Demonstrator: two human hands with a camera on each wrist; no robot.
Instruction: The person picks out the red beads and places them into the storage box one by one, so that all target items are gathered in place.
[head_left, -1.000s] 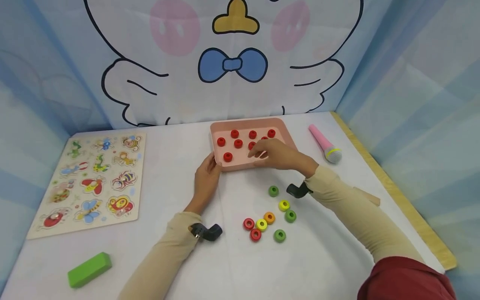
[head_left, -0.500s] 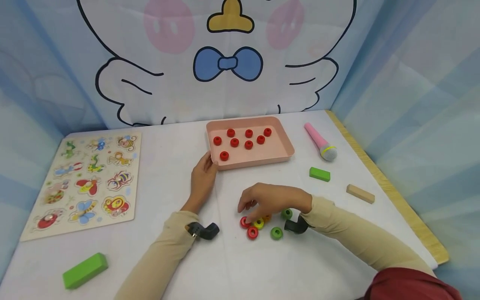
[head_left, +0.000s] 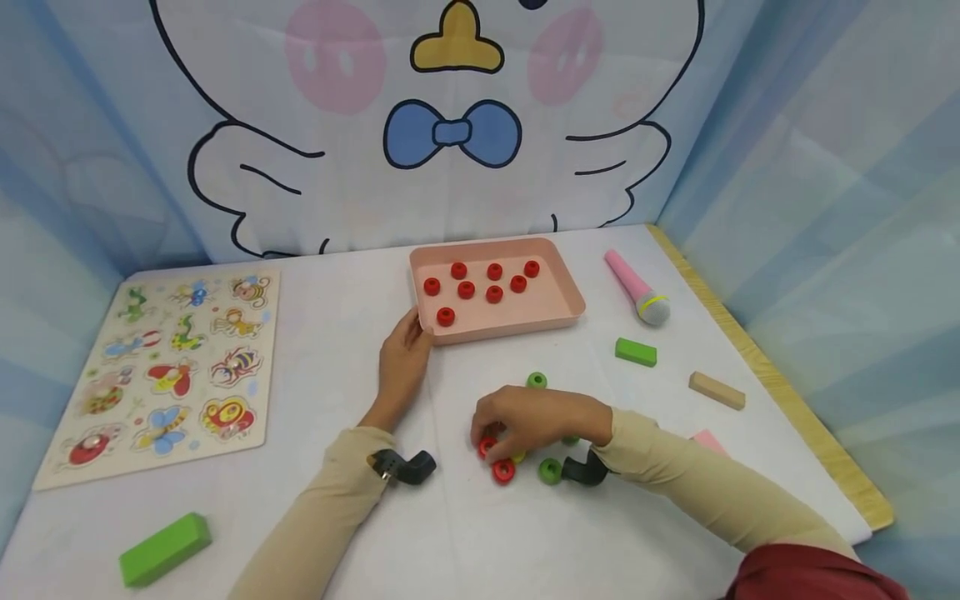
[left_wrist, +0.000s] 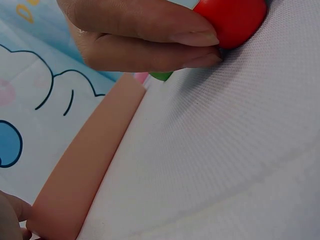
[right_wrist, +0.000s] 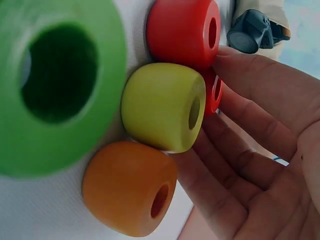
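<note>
On white table | right hand (head_left: 536, 421) pinching red bead (head_left: 487, 447) | left hand (head_left: 401, 362) touching pink tray (head_left: 558, 317)

Your right hand (head_left: 536, 421) covers most of the bead cluster in the head view: the orange bead (right_wrist: 129, 187) is fully hidden there and the yellow bead (head_left: 518, 457) barely peeks out. Your sleeve hides most of the pink block (head_left: 705, 441) near the table's right edge. The right wrist view crops the green bead (right_wrist: 55, 85).
</note>
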